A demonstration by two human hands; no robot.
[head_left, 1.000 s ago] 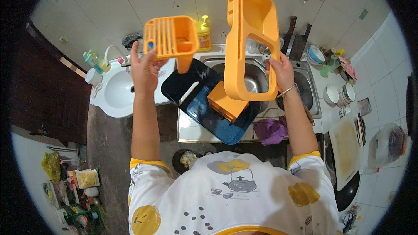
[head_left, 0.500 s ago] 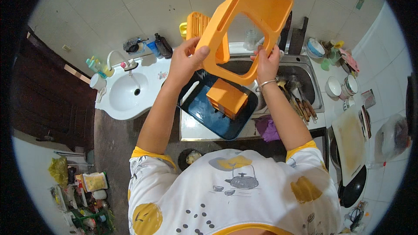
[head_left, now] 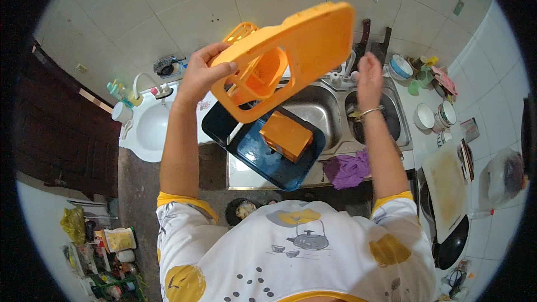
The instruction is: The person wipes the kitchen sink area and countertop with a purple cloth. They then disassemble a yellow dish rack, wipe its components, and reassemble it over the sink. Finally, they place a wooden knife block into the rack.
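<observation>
Along the tiled wall runs a white worktop [head_left: 240,178], with a two-bowl steel sink [head_left: 316,109] set into it. Just left of the sink bowls and partly over the near edge of the worktop lies a dark blue tray [head_left: 251,151], turned at an angle. Above the tray's far part, a large orange frame [head_left: 319,33] is tilted in the air, its solid end slanting up to the right. Behind it, partly seen through its opening, is an orange holder [head_left: 268,72]; whether it is held cannot be told. An orange box [head_left: 286,134] sits in the tray, and a crumpled purple cloth [head_left: 347,169] lies right of it, by the sink's front edge. The left hand [head_left: 204,72] has its grip pinching the frame's left end, thumb on the near face. The right hand [head_left: 370,81], slightly blurred, is apart from the frame above the right bowl, its grip loosened, fingers extended upward. A thin bracelet [head_left: 372,112] circles its wrist.
</observation>
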